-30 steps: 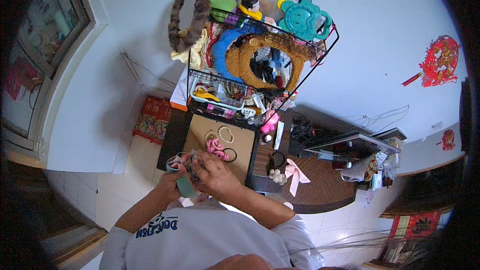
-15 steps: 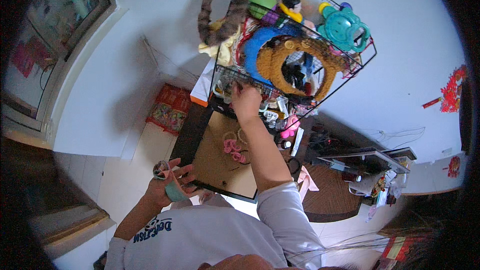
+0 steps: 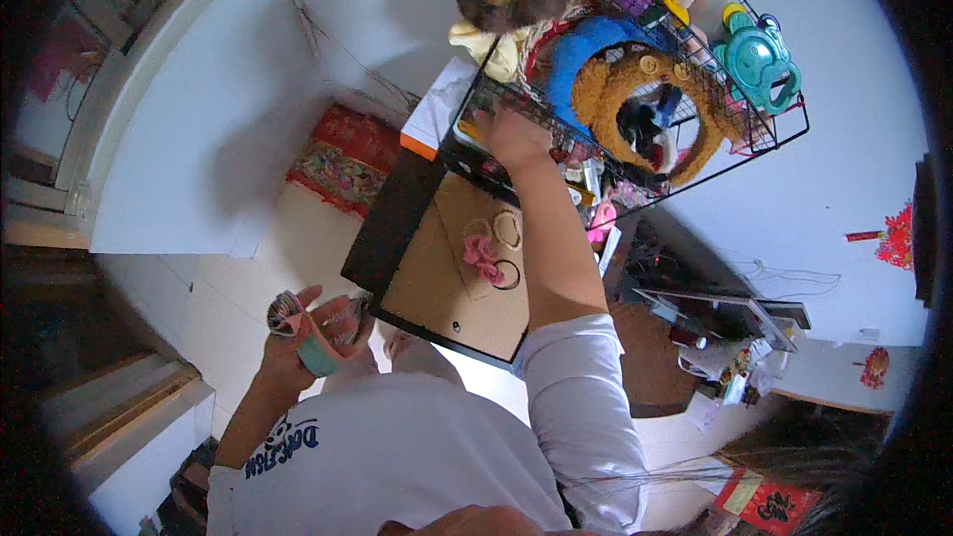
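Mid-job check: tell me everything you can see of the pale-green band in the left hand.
The band looks like soft fabric: a pale-green strip curving along its lower side, a pinkish patch above, and a curled, dark-striped part at the upper left. It lies against the left hand, held up near the near left corner of the tan, dark-edged tabletop. Whether it loops round the fingers or is pinched, I can't tell; no fastener shows.

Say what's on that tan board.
On the board: a pink coil, pale beaded bracelet, black ring and small dark spot. The right forearm covers its upper right; anything there is hidden.
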`<state>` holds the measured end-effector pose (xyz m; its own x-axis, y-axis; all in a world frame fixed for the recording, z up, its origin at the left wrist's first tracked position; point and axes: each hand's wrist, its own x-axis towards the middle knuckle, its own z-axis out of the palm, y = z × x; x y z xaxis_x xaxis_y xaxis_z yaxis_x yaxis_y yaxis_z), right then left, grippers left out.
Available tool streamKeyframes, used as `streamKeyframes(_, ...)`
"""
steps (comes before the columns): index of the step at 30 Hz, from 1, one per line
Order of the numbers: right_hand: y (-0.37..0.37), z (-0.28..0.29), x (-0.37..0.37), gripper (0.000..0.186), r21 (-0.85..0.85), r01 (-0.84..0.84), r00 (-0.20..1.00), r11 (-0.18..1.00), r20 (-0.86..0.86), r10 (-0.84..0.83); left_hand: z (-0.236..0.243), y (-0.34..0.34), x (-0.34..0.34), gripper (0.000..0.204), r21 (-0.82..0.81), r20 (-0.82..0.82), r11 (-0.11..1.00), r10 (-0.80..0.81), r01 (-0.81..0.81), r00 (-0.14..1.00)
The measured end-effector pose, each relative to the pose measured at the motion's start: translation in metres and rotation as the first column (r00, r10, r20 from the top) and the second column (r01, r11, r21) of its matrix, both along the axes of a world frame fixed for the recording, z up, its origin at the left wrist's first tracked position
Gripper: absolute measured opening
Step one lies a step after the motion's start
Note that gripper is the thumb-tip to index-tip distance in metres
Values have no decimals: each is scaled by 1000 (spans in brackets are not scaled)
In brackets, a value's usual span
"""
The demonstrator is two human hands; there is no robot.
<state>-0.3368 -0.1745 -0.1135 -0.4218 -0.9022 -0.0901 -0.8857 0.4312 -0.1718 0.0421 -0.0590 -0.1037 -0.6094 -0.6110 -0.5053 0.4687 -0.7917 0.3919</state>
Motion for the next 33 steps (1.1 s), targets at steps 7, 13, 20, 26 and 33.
streamKeyframes(7,154,-9,46,54,-393,-53,975,918,180,133,-8,-12,17,50,-5,-12,1000,27,-27,1000)
streamKeyframes(13,179,-77,99,65,-352,338,941,873,149,-304,-15,-20,13,51,-26,-91,994,-106,104,990)
streamKeyframes(20,172,-104,89,32,-560,359,933,746,212,-290,1,-18,9,46,32,-93,989,-138,141,986)
streamKeyframes(26,178,-103,77,24,-496,339,936,799,261,-235,-2,-19,25,47,33,-12,995,-98,98,995)
streamKeyframes(33,162,-105,62,17,-665,529,752,527,656,73,-2,-21,45,46,-30,27,998,-50,51,998)
